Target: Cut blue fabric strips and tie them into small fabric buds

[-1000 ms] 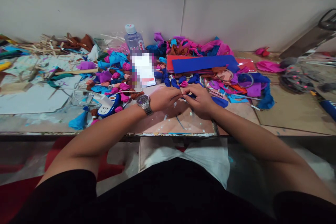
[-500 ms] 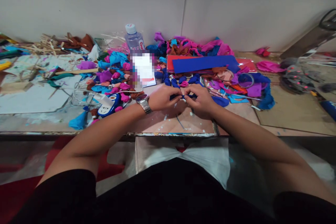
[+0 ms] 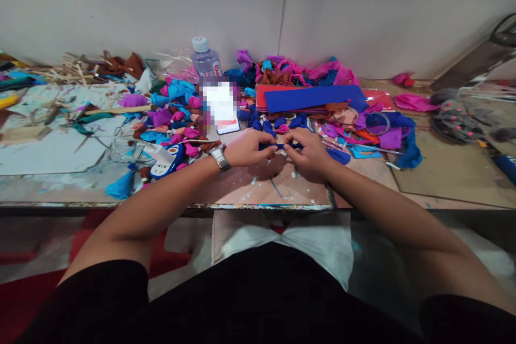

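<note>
My left hand (image 3: 249, 148), with a metal watch on the wrist, and my right hand (image 3: 307, 151) meet just above the worktable (image 3: 443, 172). Both pinch a small dark blue piece of paper (image 3: 279, 146) that is twisted into a thin strip between the fingertips. Right behind the hands lie several rolled blue paper buds (image 3: 266, 126) and pink paper buds (image 3: 189, 133). A flat blue sheet (image 3: 314, 98) rests on a red sheet farther back.
A phone (image 3: 220, 106) leans against a plastic water bottle (image 3: 205, 59). A blue-and-white glue gun (image 3: 166, 159) lies left of my left wrist. Wooden sticks and scraps (image 3: 72, 70) fill the far left, crumpled pink and blue paper (image 3: 306, 71) the back, a roll of clear tape (image 3: 377, 122) the right.
My hands have shifted a little away from me, and the blue piece between the fingertips now shows as a thin twisted strip. My left wrist has turned so the watch face points away.
</note>
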Available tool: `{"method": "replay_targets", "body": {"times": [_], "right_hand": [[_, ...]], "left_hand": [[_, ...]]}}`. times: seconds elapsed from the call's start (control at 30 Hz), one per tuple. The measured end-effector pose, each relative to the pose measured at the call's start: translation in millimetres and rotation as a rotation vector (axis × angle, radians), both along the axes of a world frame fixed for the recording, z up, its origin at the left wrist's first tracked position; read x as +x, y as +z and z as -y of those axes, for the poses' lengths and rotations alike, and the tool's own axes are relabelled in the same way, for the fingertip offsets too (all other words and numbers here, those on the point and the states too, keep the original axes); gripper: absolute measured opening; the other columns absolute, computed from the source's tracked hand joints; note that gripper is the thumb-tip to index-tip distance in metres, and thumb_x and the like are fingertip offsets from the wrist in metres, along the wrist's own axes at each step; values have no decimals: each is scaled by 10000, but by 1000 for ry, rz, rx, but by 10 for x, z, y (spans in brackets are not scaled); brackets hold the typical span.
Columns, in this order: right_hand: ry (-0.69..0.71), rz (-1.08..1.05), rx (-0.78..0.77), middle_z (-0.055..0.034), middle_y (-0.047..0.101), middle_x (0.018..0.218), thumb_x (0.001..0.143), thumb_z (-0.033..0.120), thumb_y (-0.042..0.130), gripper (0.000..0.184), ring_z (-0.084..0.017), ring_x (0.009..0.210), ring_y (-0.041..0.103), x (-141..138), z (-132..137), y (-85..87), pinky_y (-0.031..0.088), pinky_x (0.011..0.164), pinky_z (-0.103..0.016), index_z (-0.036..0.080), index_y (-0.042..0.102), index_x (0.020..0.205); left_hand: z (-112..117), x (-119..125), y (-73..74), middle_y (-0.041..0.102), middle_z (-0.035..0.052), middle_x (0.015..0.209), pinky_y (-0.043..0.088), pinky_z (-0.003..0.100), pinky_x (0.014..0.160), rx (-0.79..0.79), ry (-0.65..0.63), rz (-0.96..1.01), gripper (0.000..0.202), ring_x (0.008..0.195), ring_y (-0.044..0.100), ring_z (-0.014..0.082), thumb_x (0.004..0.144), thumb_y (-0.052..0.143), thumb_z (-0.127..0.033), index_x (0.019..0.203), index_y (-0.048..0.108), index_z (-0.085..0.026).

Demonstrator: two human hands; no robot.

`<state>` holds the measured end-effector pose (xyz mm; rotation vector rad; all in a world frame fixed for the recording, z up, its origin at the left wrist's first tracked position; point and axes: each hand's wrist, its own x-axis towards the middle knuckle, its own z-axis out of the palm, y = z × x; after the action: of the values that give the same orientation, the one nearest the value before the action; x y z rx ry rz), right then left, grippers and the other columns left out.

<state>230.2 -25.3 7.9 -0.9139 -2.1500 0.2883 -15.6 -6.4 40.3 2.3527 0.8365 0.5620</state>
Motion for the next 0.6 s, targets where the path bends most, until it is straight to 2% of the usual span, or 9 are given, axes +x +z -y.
{"method": "replay_targets", "body": {"times": [0.3,0.43,0.6], "right_hand": [[7,3,-60,-56,740,908,934,261,636,56,-247,855,664,20,-28,-19,468,797,-371,230,639,888],[-20,3,-70,-63,751,915,957,281,632,84,-254,867,684,16,-21,-6,488,807,-381,227,664,901],[-6,-18,-97,-78,797,1004,958,290,664,89,-273,952,737,19,-8,10,539,874,-407,226,720,985]], "left_hand": [[-21,-3,-13,820,28,835,449,279,696,64,-15,-48,337,724,720,155,1065,585,-398,919,808,-191],[-49,-18,-35,827,35,849,432,280,693,126,39,-72,293,740,731,166,1053,608,-377,964,816,-190],[-71,-31,-49,839,42,899,450,276,711,95,47,-57,277,773,747,169,1047,622,-377,989,817,-188]]}}
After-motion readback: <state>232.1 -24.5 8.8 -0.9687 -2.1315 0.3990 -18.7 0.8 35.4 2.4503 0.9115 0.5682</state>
